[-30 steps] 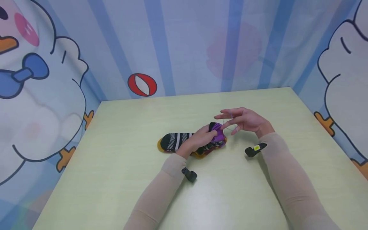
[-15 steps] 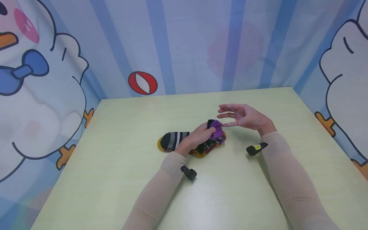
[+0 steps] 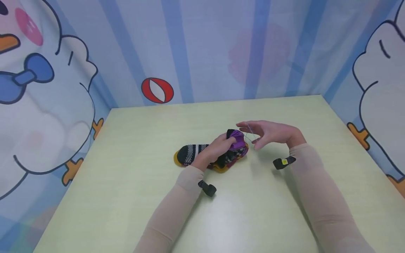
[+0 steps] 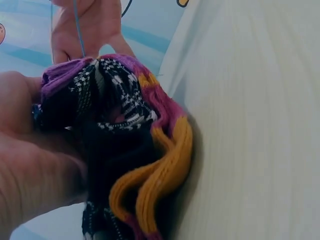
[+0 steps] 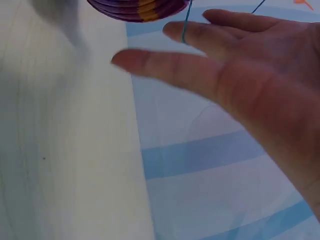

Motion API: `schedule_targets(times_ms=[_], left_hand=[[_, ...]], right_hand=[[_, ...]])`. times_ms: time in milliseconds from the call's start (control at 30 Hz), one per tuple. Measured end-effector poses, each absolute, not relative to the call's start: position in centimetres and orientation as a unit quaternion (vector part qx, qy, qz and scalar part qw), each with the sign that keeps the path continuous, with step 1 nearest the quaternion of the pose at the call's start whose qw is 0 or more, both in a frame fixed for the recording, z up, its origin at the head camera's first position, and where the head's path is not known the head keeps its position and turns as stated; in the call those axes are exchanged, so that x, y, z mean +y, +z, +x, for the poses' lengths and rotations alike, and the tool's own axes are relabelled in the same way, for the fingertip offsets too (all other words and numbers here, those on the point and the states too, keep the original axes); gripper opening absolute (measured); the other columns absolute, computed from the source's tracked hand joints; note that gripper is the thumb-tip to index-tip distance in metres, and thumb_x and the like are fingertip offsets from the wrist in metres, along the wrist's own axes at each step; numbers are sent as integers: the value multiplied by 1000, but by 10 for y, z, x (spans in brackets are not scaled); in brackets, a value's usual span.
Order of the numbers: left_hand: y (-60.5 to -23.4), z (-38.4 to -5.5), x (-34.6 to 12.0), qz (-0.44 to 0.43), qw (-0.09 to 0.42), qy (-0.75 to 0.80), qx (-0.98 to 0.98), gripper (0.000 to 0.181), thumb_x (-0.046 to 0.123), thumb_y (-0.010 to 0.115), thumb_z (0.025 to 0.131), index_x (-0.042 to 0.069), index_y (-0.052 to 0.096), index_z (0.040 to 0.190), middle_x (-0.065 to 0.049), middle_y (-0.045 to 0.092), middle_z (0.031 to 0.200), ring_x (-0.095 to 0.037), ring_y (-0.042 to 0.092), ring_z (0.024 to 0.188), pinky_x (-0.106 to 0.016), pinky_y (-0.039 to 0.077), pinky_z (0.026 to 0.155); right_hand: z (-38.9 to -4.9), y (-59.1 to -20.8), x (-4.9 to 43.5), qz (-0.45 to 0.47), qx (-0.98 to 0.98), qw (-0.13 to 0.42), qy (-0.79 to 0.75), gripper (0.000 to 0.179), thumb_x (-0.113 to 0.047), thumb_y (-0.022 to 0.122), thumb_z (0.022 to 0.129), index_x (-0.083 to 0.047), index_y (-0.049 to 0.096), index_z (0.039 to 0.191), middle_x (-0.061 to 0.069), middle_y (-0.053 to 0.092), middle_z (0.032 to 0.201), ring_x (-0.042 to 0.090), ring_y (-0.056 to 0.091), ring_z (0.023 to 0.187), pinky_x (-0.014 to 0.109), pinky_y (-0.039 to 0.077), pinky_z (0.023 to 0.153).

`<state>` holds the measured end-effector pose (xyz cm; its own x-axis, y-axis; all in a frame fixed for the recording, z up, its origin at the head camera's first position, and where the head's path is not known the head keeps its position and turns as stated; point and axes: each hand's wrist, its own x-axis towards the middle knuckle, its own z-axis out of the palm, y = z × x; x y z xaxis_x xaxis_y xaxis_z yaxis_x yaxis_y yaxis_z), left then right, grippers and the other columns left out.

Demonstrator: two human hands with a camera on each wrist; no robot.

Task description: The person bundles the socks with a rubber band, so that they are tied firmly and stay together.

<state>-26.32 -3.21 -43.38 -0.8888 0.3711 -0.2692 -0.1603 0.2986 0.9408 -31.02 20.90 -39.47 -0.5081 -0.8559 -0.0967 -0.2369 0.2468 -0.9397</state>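
My left hand (image 3: pixel 218 147) grips a bundle of patterned socks (image 3: pixel 238 138) at the cuff end, its thumb over the purple ribbing. Black-and-white toes with a mustard edge stick out to the left of that hand. The left wrist view shows the folded socks (image 4: pixel 167 167) from the side, with black, mustard and magenta knit. To the right, my right hand (image 3: pixel 272 133) is raised above the table, fingers extended and thumb apart. A thin bluish thread or elastic loop (image 4: pixel 78 27) runs from the sock cuffs around its fingers. In the right wrist view the loop (image 5: pixel 186 22) hangs against a fingertip.
The pale table (image 3: pixel 126 200) stretches around the hands. Behind it hangs a blue striped cloth backdrop (image 3: pixel 209 45) with cartoon prints. Each sleeve carries a small black wrist camera, such as the left one (image 3: pixel 207 188).
My right hand rose slightly with its fingers spread, then came lower, its thumb swinging down near the socks. The loop still spans from the cuffs to the fingers. My left hand keeps its grip.
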Motion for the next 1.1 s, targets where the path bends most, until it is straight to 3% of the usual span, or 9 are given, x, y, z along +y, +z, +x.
schedule_targets(times_ms=[300,600,800,1100], left_hand=[[-430,-260,-28,73,216,596,769,45,33,46,103,13,49,142,-10,64,119,-26,61,107,-46,43,98],[-434,-264,-32,34,182,576,796,40,40,43,101,12,40,130,-12,54,116,-25,55,103,-40,45,89],[-434,-265,-32,14,167,593,787,45,46,43,101,11,38,128,-12,53,116,-24,54,103,-38,44,90],[-433,-270,-33,34,168,620,766,47,45,41,105,10,53,133,-9,59,119,-23,56,105,-39,44,93]], right_hand=[[-292,-390,184,-351,847,230,-327,110,-30,90,74,1,21,154,17,36,152,33,36,139,54,32,111],[-294,-409,157,-367,858,166,-319,96,-27,95,65,-4,35,137,14,40,126,24,52,109,41,45,99],[-299,-417,150,-361,863,131,-327,85,-21,90,71,1,36,132,17,45,125,24,57,106,38,49,93],[-301,-423,144,-362,874,74,-315,75,-19,85,75,7,40,129,20,52,119,27,59,103,42,50,90]])
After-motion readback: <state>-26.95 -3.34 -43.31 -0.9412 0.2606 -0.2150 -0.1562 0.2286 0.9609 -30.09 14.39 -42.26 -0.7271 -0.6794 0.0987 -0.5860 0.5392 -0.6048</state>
